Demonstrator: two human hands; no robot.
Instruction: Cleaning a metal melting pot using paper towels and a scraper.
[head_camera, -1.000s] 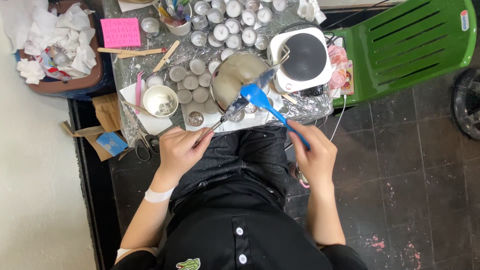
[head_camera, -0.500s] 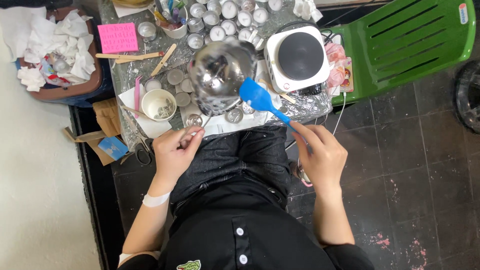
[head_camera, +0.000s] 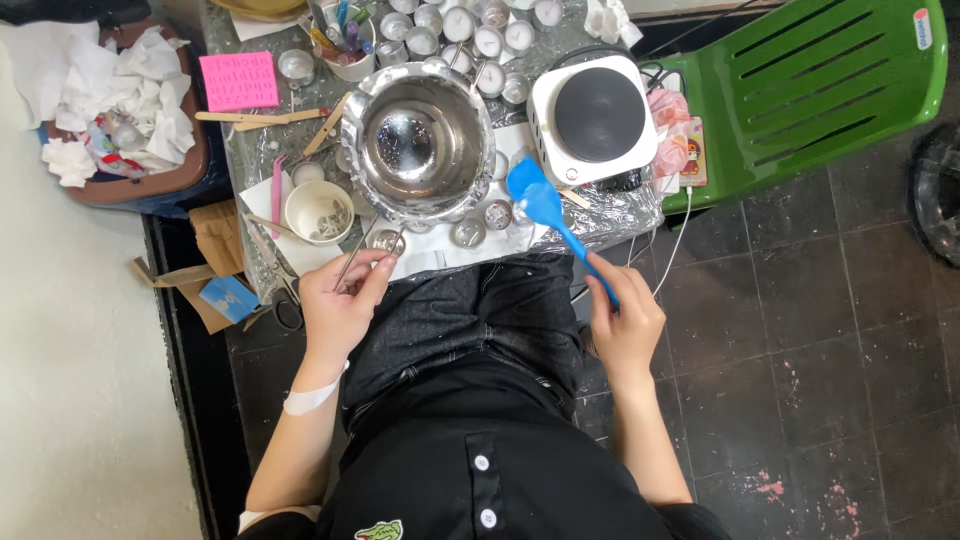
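- Blue silicone spatula with a slim blue handle (head_camera: 545, 205): the right hand (head_camera: 625, 325) grips the handle's end, off the tabletop's near edge, so the blade lies angled over the near right part of the tabletop, just beside the bowl and clear of the hot plate.
- Thin metal tweezers (head_camera: 362, 255): the left hand (head_camera: 340, 300) pinches them between thumb and fingertips at the near edge, tips pointing up toward the bowl; a fine grip like this seems suited to handling small parts.
- Shiny round stainless-steel bowl (head_camera: 420, 140): it sits at the middle of the tabletop (head_camera: 610, 215), over the small cups, within reach of both hands; it looks empty, though glare hides the bottom.
- Small round metal candle cups (head_camera: 468, 232): a few stand along the near edge just below the bowl, others cluster at the far edge, some holding white wax.
- White electric hot plate with a black disc (head_camera: 597, 118): it stands toward the right edge, beside the bowl.
- White round cup holding small metal pieces (head_camera: 319, 211): it stands near the left edge, close to the tweezers, probably to keep them handy.
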